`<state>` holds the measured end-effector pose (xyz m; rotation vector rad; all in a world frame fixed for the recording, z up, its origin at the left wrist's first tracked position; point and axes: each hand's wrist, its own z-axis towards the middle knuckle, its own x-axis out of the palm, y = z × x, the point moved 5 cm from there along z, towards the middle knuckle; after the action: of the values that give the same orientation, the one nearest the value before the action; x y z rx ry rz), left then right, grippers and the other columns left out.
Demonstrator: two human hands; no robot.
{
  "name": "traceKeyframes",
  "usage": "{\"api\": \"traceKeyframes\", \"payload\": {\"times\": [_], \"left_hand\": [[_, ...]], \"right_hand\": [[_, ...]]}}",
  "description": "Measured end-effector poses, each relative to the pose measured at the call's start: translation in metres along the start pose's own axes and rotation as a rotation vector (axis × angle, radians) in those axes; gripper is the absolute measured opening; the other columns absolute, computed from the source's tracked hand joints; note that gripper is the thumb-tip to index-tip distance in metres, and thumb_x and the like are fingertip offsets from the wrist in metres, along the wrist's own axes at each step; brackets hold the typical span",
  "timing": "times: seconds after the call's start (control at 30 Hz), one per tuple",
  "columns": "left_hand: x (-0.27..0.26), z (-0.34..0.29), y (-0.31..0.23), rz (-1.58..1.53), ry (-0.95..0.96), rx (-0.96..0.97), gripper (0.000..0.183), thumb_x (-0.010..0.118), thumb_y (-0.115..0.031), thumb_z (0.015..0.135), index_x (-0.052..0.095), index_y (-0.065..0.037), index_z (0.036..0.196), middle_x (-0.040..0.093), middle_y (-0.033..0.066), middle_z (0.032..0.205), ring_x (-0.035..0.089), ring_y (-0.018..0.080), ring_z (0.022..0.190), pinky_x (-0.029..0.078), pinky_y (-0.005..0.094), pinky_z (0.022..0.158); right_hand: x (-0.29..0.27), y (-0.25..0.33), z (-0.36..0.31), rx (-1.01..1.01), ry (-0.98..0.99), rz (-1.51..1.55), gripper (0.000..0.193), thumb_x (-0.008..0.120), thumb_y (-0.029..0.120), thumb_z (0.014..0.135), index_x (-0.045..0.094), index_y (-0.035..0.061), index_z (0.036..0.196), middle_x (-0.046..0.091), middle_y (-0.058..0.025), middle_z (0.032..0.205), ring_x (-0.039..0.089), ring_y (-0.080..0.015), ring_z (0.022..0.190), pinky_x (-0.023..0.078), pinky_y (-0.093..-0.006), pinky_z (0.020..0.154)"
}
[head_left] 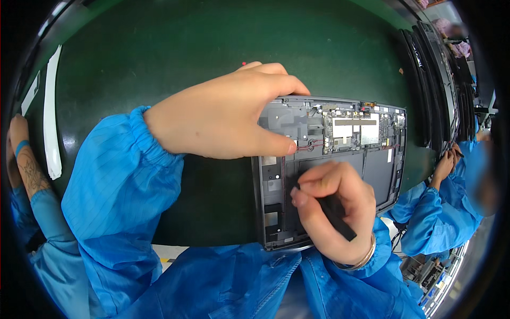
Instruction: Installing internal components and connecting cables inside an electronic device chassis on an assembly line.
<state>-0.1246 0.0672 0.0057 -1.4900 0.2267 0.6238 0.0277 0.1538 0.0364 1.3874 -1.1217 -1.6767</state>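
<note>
An opened laptop base (378, 173) lies in front of me, its inside facing up, its near edge by my body. A circuit board (345, 127), thin red cables and flat dark panels show in it. My left hand (223, 117) grips its far left corner, fingers over the far edge and thumb pressed down inside beside a red cable (305, 147). Above the near middle of the base, my right hand (342, 204) is closed round a black stick-like tool (336, 217). Its fingertips hide the tool's tip, so I cannot tell whether it touches the base.
The base rests on a green work table (212, 37). A long white strip (51, 114) lies at the left. Several dark laptop-like panels (425, 85) stand in a row on the right. Co-workers' arms (29, 165) and hands (445, 165) are at both sides.
</note>
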Motion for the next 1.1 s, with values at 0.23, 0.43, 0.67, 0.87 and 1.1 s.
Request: {"api": "traceKeyframes", "payload": {"times": [0.23,0.43,0.67,0.87,1.1], "left_hand": [[-0.003,-0.002,0.002,-0.019,0.004,-0.04,0.053,0.074,-0.009,0.073,0.056,0.0,0.122,0.056,0.0109,0.109,0.053,0.0246,0.106,0.044,0.0334,0.091],[-0.003,-0.004,0.001,-0.065,0.006,-0.054,0.053,0.073,-0.007,0.072,0.056,0.001,0.122,0.056,0.0106,0.108,0.054,0.0235,0.105,0.045,0.0327,0.089],[0.001,-0.005,0.006,-0.083,0.005,-0.06,0.053,0.073,-0.006,0.072,0.057,0.002,0.122,0.056,0.0107,0.108,0.055,0.0229,0.103,0.046,0.0324,0.088],[-0.005,-0.007,0.0,-0.04,-0.001,-0.028,0.052,0.073,-0.008,0.073,0.056,0.002,0.121,0.056,0.011,0.107,0.054,0.0237,0.104,0.045,0.0327,0.089],[-0.006,-0.009,0.002,-0.042,0.016,-0.065,0.053,0.074,-0.01,0.074,0.056,0.002,0.122,0.056,0.0115,0.108,0.053,0.0249,0.106,0.043,0.0333,0.092]], "right_hand": [[0.009,0.001,0.018,-0.045,-0.026,-0.078,0.014,0.064,-0.006,0.079,0.053,-0.0014,0.086,0.062,-0.011,0.082,0.059,-0.0133,0.063,0.048,-0.0251,0.058],[0.009,-0.001,0.016,-0.054,-0.05,-0.105,0.014,0.064,-0.007,0.078,0.052,-0.0009,0.085,0.062,-0.0109,0.079,0.06,-0.0134,0.063,0.049,-0.0252,0.058],[0.013,-0.005,0.016,-0.075,-0.057,-0.097,0.015,0.065,-0.007,0.076,0.052,-0.0003,0.082,0.059,-0.012,0.074,0.057,-0.0162,0.056,0.046,-0.0269,0.053],[0.014,0.013,0.006,-0.031,-0.054,-0.281,0.016,0.069,-0.004,0.075,0.054,0.0006,0.075,0.053,-0.0107,0.059,0.054,-0.0223,0.046,0.043,-0.0306,0.047],[0.017,0.016,-0.029,0.015,0.069,-0.32,0.022,0.072,-0.003,0.071,0.051,0.0029,0.066,0.051,-0.0096,0.051,0.054,-0.0253,0.043,0.04,-0.0335,0.041]]}}
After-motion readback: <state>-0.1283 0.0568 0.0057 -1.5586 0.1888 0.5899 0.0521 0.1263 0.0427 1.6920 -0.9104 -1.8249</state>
